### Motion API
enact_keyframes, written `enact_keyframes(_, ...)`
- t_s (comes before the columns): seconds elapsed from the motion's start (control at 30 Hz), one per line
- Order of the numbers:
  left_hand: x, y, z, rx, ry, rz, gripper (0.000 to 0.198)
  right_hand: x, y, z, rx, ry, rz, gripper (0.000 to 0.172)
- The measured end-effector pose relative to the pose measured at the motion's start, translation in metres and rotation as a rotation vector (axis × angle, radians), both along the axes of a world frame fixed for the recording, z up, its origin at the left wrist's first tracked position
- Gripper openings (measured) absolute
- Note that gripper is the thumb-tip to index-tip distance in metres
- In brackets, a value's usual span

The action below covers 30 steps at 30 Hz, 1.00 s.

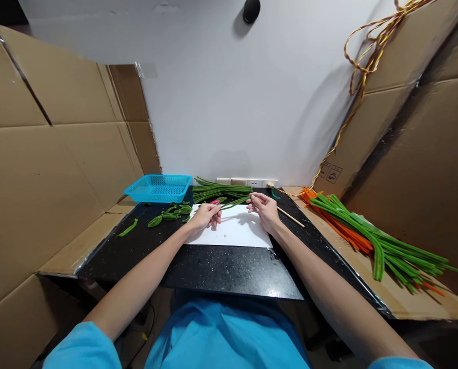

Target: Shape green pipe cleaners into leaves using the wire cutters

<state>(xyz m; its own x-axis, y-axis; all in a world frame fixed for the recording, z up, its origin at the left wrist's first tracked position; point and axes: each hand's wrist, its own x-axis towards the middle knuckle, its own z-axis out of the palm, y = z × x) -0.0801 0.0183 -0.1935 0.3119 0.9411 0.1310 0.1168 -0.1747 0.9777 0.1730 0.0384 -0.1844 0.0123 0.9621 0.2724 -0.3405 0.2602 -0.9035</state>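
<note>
My left hand [206, 215] and my right hand [264, 209] are over a white sheet [232, 234] on the black table [213, 266]. Between them stretches a green pipe cleaner [234, 203], pinched at each end by closed fingers. A small red thing [215, 202] shows at my left fingertips; I cannot make out what it is. Just behind the hands lies a pile of green pipe cleaners [219, 190]. Several bent green leaf shapes [173, 212] lie to the left of my left hand.
A blue plastic basket [158, 187] stands at the back left. One green leaf shape [127, 228] lies apart at the left edge. A thin wooden stick [290, 216] lies right of my right hand. Green and orange pipe cleaners [371, 238] lie on cardboard at right. Cardboard walls enclose both sides.
</note>
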Motion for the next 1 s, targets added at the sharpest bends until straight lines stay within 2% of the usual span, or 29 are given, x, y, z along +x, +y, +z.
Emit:
enact_keyframes(0.27,0.001,-0.007,0.004,0.095,0.015,0.025,0.054,0.001,0.0,-0.001,-0.058,0.036,0.086,0.049)
enact_keyframes(0.5,0.002,-0.008,0.003,0.118,0.023,0.011,0.054,-0.003,-0.006,0.005,-0.102,0.068,0.193,0.034)
enact_keyframes(0.63,0.004,-0.011,0.004,0.093,0.028,-0.032,0.055,-0.01,-0.011,0.004,-0.108,0.065,0.238,0.038)
enact_keyframes(0.73,0.005,-0.013,0.006,0.071,0.031,-0.062,0.055,-0.013,-0.011,0.003,-0.085,0.076,0.22,0.045)
enact_keyframes(1.0,0.003,-0.011,0.007,0.01,0.021,-0.107,0.056,-0.009,-0.007,0.004,-0.029,0.085,0.125,0.047)
